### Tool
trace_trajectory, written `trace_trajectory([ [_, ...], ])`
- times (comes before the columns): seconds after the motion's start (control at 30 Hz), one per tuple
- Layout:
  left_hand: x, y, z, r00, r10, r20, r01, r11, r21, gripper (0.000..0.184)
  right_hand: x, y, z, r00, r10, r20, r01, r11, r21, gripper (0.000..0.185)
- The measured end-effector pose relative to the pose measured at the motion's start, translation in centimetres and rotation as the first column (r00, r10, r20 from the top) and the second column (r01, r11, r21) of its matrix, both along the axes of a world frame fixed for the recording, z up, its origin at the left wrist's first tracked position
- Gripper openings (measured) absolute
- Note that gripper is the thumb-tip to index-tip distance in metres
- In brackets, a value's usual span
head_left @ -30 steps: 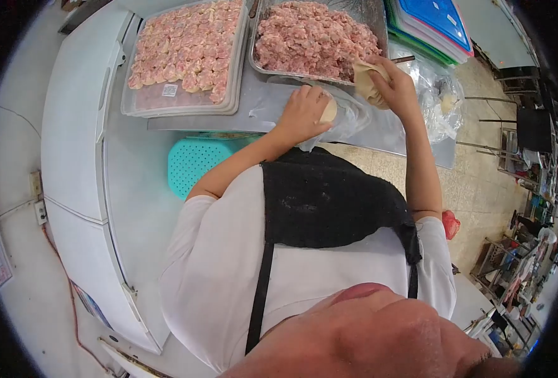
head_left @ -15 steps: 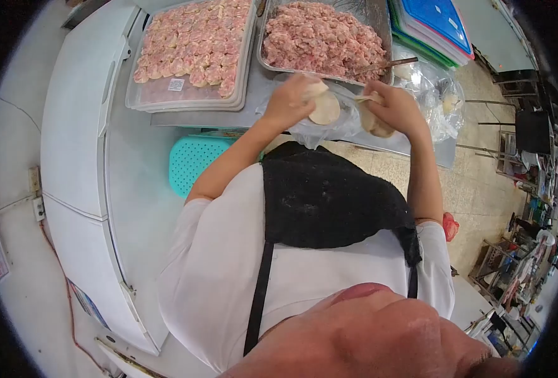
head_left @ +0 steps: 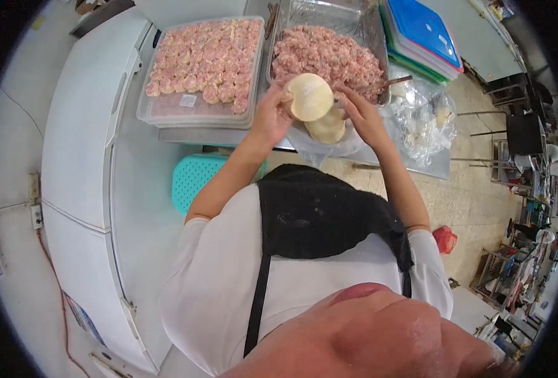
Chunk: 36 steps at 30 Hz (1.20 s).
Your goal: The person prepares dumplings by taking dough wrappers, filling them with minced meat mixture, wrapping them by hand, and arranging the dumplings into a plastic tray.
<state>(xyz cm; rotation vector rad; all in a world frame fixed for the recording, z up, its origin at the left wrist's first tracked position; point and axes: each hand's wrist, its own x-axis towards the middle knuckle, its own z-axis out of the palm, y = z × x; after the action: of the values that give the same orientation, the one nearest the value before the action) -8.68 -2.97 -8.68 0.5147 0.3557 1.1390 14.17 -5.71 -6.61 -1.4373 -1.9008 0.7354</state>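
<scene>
My left hand (head_left: 271, 114) grips a pale round stack of dough wrappers (head_left: 311, 97) by its left side, with the flat face turned up toward me. At the opposite edge, the fingers of my right hand (head_left: 362, 116) are closed at the wrappers' rim; the fingertips are partly hidden. Under them, more round dough wrappers (head_left: 326, 130) lie on a clear plastic bag (head_left: 313, 154) at the table's near edge. Just beyond my hands is a metal pan (head_left: 323, 12) of ground meat filling (head_left: 329, 53), with a brown stick-like handle (head_left: 397, 80) poking out on the right.
At left, a plastic tray (head_left: 165, 113) carries rows of filled dumplings (head_left: 206, 60). Stacked coloured lids (head_left: 423, 28) and crumpled clear plastic (head_left: 420, 126) are on the right. A turquoise basket (head_left: 194, 179) sits below the table, beside a white refrigerator (head_left: 77, 138).
My right hand has come left with its wrappers to meet my left hand. The round wrappers now face up between both hands. The view has shifted slightly.
</scene>
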Motion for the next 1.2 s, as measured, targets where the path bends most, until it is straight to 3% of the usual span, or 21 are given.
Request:
trace_trajectory([
  [0.07,1.9,0.0,1.1,0.998,-0.055,0.037,0.053,0.998,0.041,0.046,-1.5,-0.2,2.2,0.884,0.005,-0.467,-0.139,0.957,-0.254,0.04],
  [0.1,3.1,-0.3,2.2,0.994,-0.087,0.061,0.084,0.995,0.051,0.046,-1.6,0.5,2.5,0.902,0.037,-0.43,-0.09,0.99,-0.105,0.037],
  [0.2,4.4,-0.3,5.0,0.969,-0.22,0.115,0.217,0.975,0.039,0.054,0.7,3.8,4.1,0.947,0.037,-0.318,-0.012,0.997,0.079,0.037],
  [0.23,4.7,-0.1,5.7,0.956,-0.265,0.124,0.266,0.964,0.014,0.059,0.6,3.8,5.0,0.988,-0.094,-0.119,0.112,0.981,0.156,0.033],
  [0.27,5.0,0.1,6.2,0.941,-0.309,0.136,0.313,0.95,-0.008,0.064,-0.1,3.3,5.4,0.983,-0.083,0.164,0.041,0.969,0.243,0.032],
  [0.3,5.3,0.5,6.2,0.941,-0.332,0.064,0.331,0.943,0.019,0.082,-2.2,2.1,6.7,0.895,-0.091,0.437,-0.052,0.951,0.305,0.031],
  [0.33,5.6,1.2,5.8,0.923,-0.363,0.13,0.365,0.931,0.011,0.083,-3.2,1.6,7.5,0.732,-0.116,0.671,-0.16,0.928,0.336,0.03],
  [0.4,5.9,2.3,4.5,0.872,-0.415,0.259,0.431,0.902,-0.004,0.085,-2.4,1.9,6.8,0.861,-0.059,0.505,-0.139,0.928,0.346,0.03],
  [0.43,6.1,2.5,4.4,0.754,-0.559,0.346,0.539,0.827,0.16,0.09,-2.0,2.2,6.1,0.911,-0.029,0.411,-0.13,0.927,0.353,0.03],
  [0.53,5.5,1.7,5.6,0.866,-0.423,0.268,0.425,0.904,0.052,0.095,-0.8,3.0,4.7,0.992,0.067,0.103,-0.1,0.931,0.351,0.031],
  [0.57,5.5,1.0,6.6,0.912,-0.369,0.177,0.374,0.927,0.008,0.097,-0.2,3.3,5.0,0.976,0.018,0.217,-0.093,0.936,0.341,0.032],
  [0.67,5.6,1.1,5.8,0.878,-0.405,0.254,0.419,0.908,-0.001,0.096,-0.5,3.1,6.7,0.825,-0.142,0.548,-0.03,0.956,0.292,0.038],
  [0.7,5.1,1.4,4.8,0.897,-0.408,0.171,0.404,0.913,0.063,0.098,-1.7,2.0,6.6,0.813,-0.032,0.581,-0.143,0.957,0.253,0.042],
  [0.8,5.6,1.9,4.6,0.88,-0.412,0.237,0.437,0.897,-0.064,0.104,-4.4,-1.4,6.3,0.858,0.337,0.388,-0.466,0.829,0.309,0.04],
  [0.83,5.5,1.6,4.7,0.937,-0.342,0.063,0.344,0.939,-0.019,0.108,-3.3,0.5,5.6,0.899,0.305,0.315,-0.399,0.867,0.298,0.04],
  [0.9,4.9,1.1,5.1,0.932,-0.35,0.089,0.351,0.936,0.008,0.108,-1.0,4.7,4.3,0.964,0.215,0.157,-0.25,0.935,0.25,0.04],
  [1.0,4.7,1.0,5.2,0.928,-0.355,0.111,0.357,0.934,0.001,0.105,-0.4,4.3,5.1,0.916,0.019,0.401,-0.15,0.942,0.299,0.039],
  [1.03,4.7,1.4,3.8,0.927,-0.344,0.149,0.348,0.938,0.001,0.103,-2.0,2.8,5.6,0.856,-0.057,0.514,-0.198,0.882,0.428,0.037],
  [1.1,5.0,1.3,4.6,0.913,-0.337,0.231,0.352,0.935,-0.03,0.101,-5.0,-0.1,4.6,0.834,0.139,0.535,-0.445,0.742,0.501,0.031],
  [1.2,4.4,0.9,4.3,0.859,-0.45,0.243,0.466,0.885,-0.008,0.101,-5.6,-0.3,3.4,0.865,0.305,0.398,-0.449,0.825,0.344,0.028],
])
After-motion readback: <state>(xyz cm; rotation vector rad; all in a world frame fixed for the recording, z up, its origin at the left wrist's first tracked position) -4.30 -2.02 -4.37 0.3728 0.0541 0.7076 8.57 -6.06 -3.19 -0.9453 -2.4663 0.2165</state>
